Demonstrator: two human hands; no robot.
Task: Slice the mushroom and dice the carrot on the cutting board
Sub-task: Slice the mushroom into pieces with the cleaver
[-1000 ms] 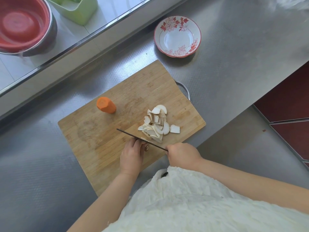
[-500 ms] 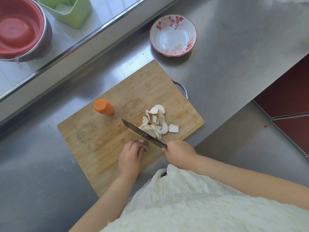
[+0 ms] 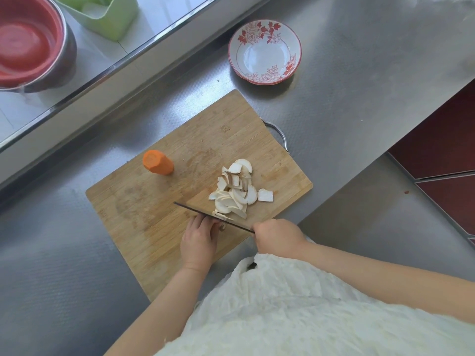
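A wooden cutting board (image 3: 144,209) lies on the steel counter. Several white mushroom slices (image 3: 235,191) are piled on its right part. A short carrot piece (image 3: 158,162) lies at the board's far left area. My right hand (image 3: 279,236) grips the handle of a knife (image 3: 203,214), whose blade stands edge-down on the board just in front of my left hand. My left hand (image 3: 199,238) has its fingers curled and holds a small mushroom remnant (image 3: 222,226) against the blade; most of the remnant is hidden.
A red-flowered white bowl (image 3: 264,51) sits beyond the board. On the raised ledge at far left stand a red basin in a metal bowl (image 3: 30,44) and a green container (image 3: 108,16). The counter edge drops off at the right toward dark red cabinets (image 3: 442,150).
The knife blade had tilted flat and lifted half a second ago; now it is upright and down on the board again beside the slices. My left hand stays on the mushroom remnant.
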